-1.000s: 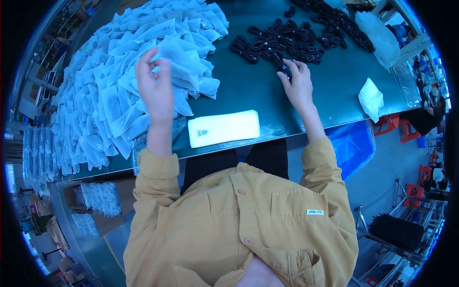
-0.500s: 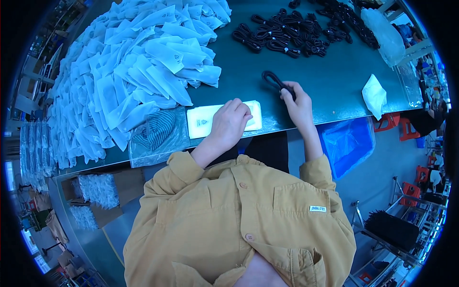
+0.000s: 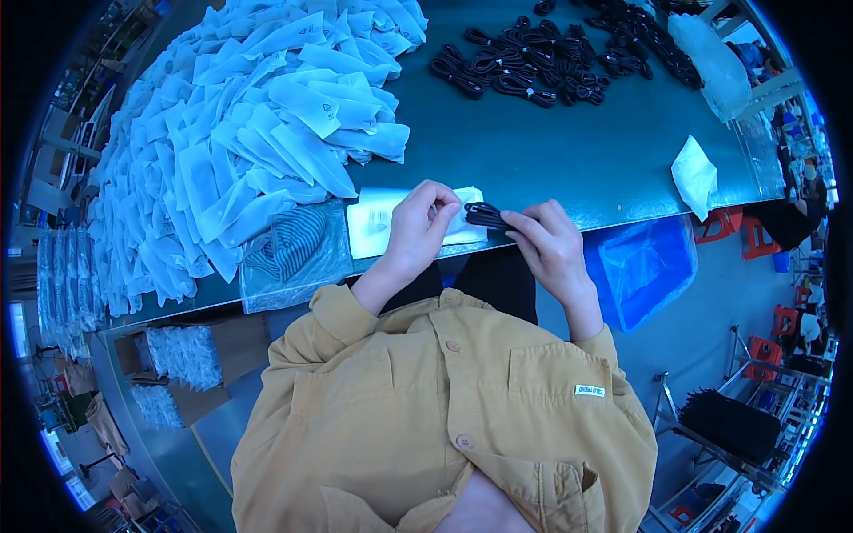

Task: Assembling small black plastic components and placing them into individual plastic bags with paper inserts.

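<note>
My right hand (image 3: 551, 247) pinches a coiled black cable (image 3: 484, 215) by one end. The coil's other end points left, at the right end of a stack of flat white plastic bags (image 3: 368, 229). Over that stack my left hand (image 3: 418, 227) is closed, thumb and fingertips pinching the top bag near its end, right beside the cable. The fingertips partly hide the bag's edge. Left of the stack, a striped, dark folded cloth (image 3: 289, 240) lies on clear plastic at the table's front edge.
Filled white bags (image 3: 258, 133) make a large heap on the left of the green table (image 3: 533, 142). Several black coiled cables (image 3: 511, 62) lie at the back. A crumpled white sheet (image 3: 694, 178) lies at the right. Below the edge stands a blue bin (image 3: 644, 266).
My right hand has brought the cable left and toward me, up to the bag stack. The left fingers have lifted slightly and now pinch at the top bag.
</note>
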Demonstrator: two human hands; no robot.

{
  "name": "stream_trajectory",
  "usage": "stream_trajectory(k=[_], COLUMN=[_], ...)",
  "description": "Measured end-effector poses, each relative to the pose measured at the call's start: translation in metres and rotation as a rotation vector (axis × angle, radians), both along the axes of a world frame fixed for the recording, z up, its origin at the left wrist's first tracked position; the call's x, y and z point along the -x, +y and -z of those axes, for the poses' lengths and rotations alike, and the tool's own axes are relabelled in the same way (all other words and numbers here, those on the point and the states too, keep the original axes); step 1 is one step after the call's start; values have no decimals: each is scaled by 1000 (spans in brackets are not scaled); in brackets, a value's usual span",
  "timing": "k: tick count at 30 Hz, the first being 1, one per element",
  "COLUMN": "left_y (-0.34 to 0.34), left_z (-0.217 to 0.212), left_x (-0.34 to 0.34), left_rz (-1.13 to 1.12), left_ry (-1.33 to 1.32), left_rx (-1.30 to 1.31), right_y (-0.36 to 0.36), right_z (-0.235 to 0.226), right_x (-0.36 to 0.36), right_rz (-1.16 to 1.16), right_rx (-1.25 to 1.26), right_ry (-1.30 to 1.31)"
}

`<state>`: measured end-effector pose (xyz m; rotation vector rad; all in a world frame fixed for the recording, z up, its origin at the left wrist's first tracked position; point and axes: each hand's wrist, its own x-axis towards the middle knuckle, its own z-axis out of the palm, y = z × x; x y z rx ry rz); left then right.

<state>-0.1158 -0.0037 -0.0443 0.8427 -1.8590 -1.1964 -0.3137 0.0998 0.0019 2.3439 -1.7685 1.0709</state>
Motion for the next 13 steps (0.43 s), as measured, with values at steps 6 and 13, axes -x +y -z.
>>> stream_trajectory(k=[6, 13], left_y=[1, -1], left_z=[-17, -29], left_x=[-1, -4], left_rz=[125, 104], left_ry=[-17, -67], left_rx=[300, 425], right_y=[-7, -9], right_z=[10, 24], right_x=[-2, -13], right_rz=[34, 55], right_rx=[-326, -355], right_ry=[-477, -581])
